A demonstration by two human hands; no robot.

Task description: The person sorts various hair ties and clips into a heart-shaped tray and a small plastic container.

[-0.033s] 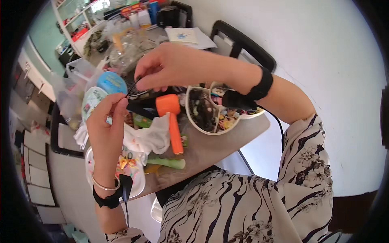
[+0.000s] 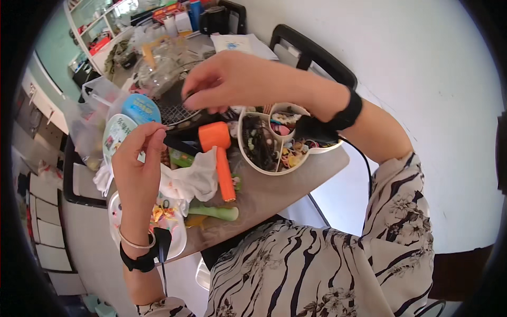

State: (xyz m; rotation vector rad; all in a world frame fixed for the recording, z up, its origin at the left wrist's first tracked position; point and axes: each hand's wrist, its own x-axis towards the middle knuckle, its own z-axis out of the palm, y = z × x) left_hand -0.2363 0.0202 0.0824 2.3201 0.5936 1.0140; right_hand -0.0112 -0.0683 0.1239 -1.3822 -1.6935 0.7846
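Observation:
My left hand [image 2: 140, 153] is raised over the near left part of the table, thumb and forefinger pinched together. What sits in that pinch, if anything, is too small to make out. My right hand [image 2: 222, 82] hangs further back and to the right, its fingers curled and the thumb pressed to the forefinger. A bit of a small black strand [image 2: 186, 97] shows at those fingertips. Between and below the hands lie an orange tool [image 2: 225, 177] with a thick head and straight handle, and a crumpled white cloth [image 2: 198, 179].
A white divided box [image 2: 280, 172] under my right forearm holds black bands and small colourful pieces. A white tray [image 2: 181, 244] with bright bits stands near my left wrist, beside a green handle [image 2: 219, 212]. Behind are a wire mesh [image 2: 177, 113], plastic bags [image 2: 87, 119] and a blue oval [image 2: 142, 108].
My right hand has moved slightly right, away from my left hand. The black strand that spanned the space between their fingertips no longer shows there. The view has shifted a little.

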